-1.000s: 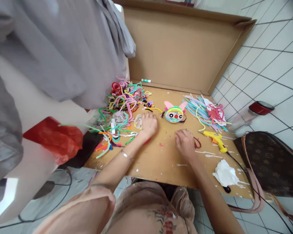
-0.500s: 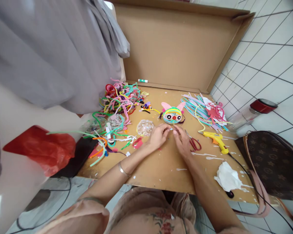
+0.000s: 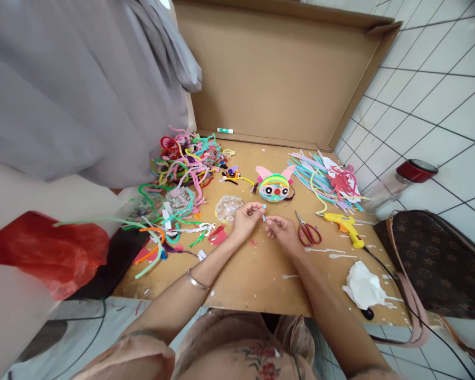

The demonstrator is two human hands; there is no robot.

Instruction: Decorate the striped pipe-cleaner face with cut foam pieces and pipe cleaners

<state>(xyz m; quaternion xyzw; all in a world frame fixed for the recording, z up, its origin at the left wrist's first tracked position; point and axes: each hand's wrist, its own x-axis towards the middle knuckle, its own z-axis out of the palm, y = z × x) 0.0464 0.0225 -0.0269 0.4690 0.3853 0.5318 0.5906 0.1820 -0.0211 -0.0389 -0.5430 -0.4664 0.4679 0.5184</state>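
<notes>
My left hand (image 3: 245,219) is closed in a pinch on a small light-blue piece (image 3: 264,207), too small to make out its kind. Close beside it, my right hand (image 3: 282,230) has its thumb and forefinger pinched at the lower end of that piece. Just beyond my hands sits a round animal-face craft (image 3: 276,189) with pink ears, big black-and-white eyes and a red nose. Red-handled scissors (image 3: 309,232) lie to the right of my right hand, blades pointing away. A clear round plastic piece (image 3: 228,209) rests behind my left hand.
Tangled pipe cleaners (image 3: 190,163) heap at the left, and straight ones (image 3: 316,177) lie back right. A yellow glue gun (image 3: 346,227), crumpled tissue (image 3: 362,285), brown bag (image 3: 439,264) and red-lidded bottle (image 3: 404,182) stand right. A cardboard wall (image 3: 277,74) closes the back.
My hands have drawn slightly apart, the right one moving back toward me, so the scissors show fully. The light-blue piece shows more between my fingers. The whole view has shifted a little.
</notes>
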